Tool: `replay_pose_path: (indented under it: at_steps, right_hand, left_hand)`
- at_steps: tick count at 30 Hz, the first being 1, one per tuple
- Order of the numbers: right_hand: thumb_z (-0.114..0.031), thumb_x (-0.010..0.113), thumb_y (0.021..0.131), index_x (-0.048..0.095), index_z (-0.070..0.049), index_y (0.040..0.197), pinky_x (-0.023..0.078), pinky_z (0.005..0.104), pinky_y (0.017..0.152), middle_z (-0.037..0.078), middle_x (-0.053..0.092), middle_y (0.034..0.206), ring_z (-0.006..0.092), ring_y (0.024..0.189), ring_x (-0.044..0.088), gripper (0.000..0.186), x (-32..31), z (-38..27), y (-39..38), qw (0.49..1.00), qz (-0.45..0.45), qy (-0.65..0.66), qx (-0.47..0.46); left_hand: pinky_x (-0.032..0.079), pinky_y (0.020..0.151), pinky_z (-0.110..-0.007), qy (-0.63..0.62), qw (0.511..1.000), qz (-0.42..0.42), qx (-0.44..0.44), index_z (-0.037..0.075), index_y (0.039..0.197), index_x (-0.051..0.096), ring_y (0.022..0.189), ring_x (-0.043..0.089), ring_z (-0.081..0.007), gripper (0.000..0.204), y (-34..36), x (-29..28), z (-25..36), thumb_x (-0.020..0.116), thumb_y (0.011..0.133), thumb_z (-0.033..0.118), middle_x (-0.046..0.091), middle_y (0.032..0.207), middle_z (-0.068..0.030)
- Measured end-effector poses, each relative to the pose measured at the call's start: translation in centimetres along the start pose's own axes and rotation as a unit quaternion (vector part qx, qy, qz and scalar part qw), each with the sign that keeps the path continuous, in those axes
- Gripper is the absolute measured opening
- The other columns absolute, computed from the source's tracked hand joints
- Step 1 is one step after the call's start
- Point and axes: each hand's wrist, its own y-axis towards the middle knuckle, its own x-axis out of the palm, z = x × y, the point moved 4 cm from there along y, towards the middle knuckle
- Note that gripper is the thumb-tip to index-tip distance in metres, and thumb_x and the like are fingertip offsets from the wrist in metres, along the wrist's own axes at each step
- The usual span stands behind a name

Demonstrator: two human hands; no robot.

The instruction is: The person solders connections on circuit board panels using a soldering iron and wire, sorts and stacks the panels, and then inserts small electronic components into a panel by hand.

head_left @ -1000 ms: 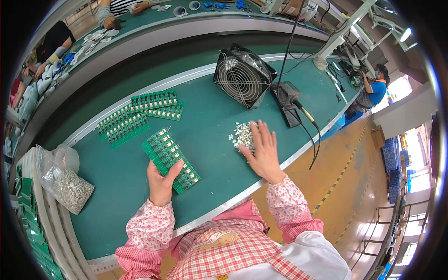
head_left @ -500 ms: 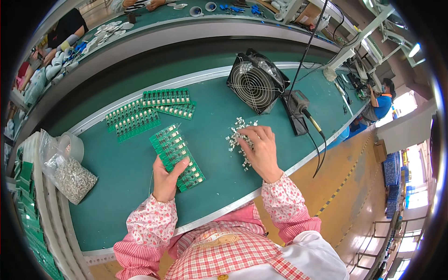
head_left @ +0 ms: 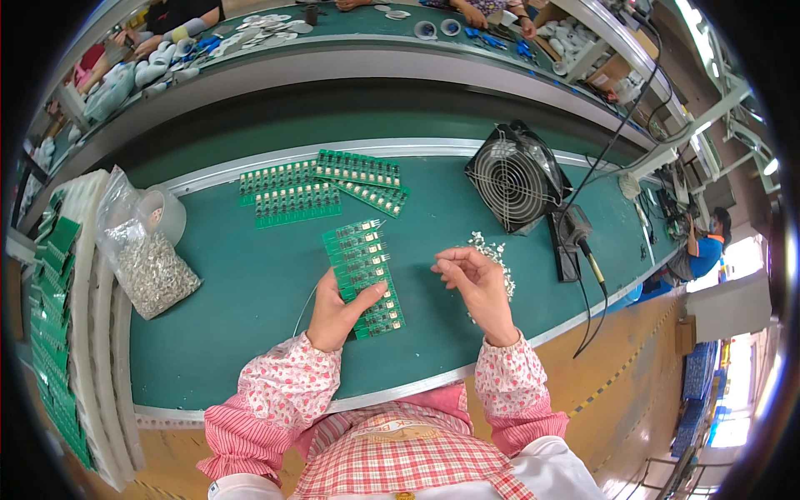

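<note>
My left hand (head_left: 340, 315) is closed on a green circuit board panel (head_left: 362, 243), thumb on top, tilted above the green bench. Small white connectors sit in rows on it, and thin pins stick out at its right edge near the far end. A thin wire (head_left: 307, 310) trails beside this hand. To the right of the panel, my right hand (head_left: 483, 293) is closed in a pinch; whatever lies between the fingertips is too small to make out. Partly behind that hand lies a loose pile of small white connectors (head_left: 493, 247).
Several more circuit board panels (head_left: 297, 208) overlap at the far side. A bag of small parts (head_left: 158, 279) and a white tape roll (head_left: 167, 215) stand left, by foam-stacked boards (head_left: 58, 300). A black fan (head_left: 510, 179) and soldering iron (head_left: 593, 265) with cable are right. Co-workers sit beyond.
My right hand has drawn away from the connector pile, leftward toward the panel, with its fingers pinched. The left hand still holds the panel. The whole view has shifted.
</note>
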Motion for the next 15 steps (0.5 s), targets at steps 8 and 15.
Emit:
replay_pose_path:
  at_steps: [8,15]
  right_hand:
    - [-0.009,0.062,0.093,0.060,0.002,0.104,0.055,0.0253,0.071,0.013,0.070,0.095,0.0142,0.081,0.066,0.016,3.3,1.1,-0.5,0.988,-0.044,0.136,0.053]
    - [-0.012,0.063,0.093,0.059,0.004,0.103,0.054,0.0255,0.074,0.012,0.069,0.100,0.0144,0.086,0.065,0.020,4.5,1.3,-0.3,0.980,0.007,0.197,0.031]
  left_hand:
    - [0.053,0.072,-0.027,0.001,1.000,0.001,0.024,0.000,0.110,0.057,0.083,0.063,-0.0101,0.030,0.1,-0.2,-0.2,0.071,0.084,0.004,0.066,0.097,-0.0052]
    - [0.053,0.072,-0.027,0.033,0.999,-0.004,0.041,-0.001,0.109,0.058,0.083,0.063,-0.0098,0.029,0.2,-0.3,-0.5,0.071,0.084,0.005,0.066,0.097,-0.0049]
